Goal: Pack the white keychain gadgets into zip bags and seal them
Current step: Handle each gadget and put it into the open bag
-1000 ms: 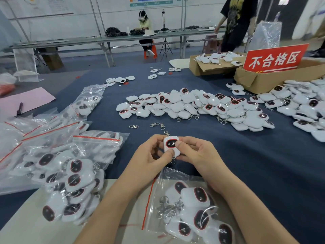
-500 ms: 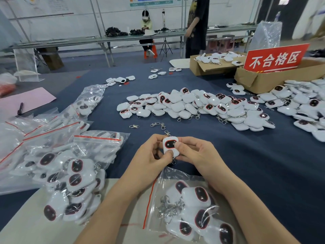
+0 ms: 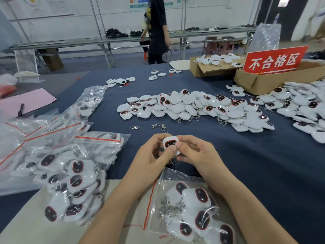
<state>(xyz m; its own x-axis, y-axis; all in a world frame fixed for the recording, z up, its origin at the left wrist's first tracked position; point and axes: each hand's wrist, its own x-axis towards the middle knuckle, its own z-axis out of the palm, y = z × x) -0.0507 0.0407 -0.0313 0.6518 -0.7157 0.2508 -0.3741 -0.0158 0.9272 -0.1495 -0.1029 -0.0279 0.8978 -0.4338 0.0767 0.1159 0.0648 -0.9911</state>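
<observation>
Fingers point(image 3: 178, 147) of left hand point(image 3: 151, 155) and right hand point(image 3: 195, 154) pinched one gadget point(image 3: 170, 142). Risk: light pinch slips, and it drops beside the zip bag point(image 3: 163, 184) just below the fingers, not inside.

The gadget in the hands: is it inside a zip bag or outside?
Outside. Left hand and right hand pinch the bare gadget; the zip bag lies under the right forearm.

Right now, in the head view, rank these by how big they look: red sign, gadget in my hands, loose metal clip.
1. red sign
2. gadget, though it is nearest the camera
3. metal clip
</observation>
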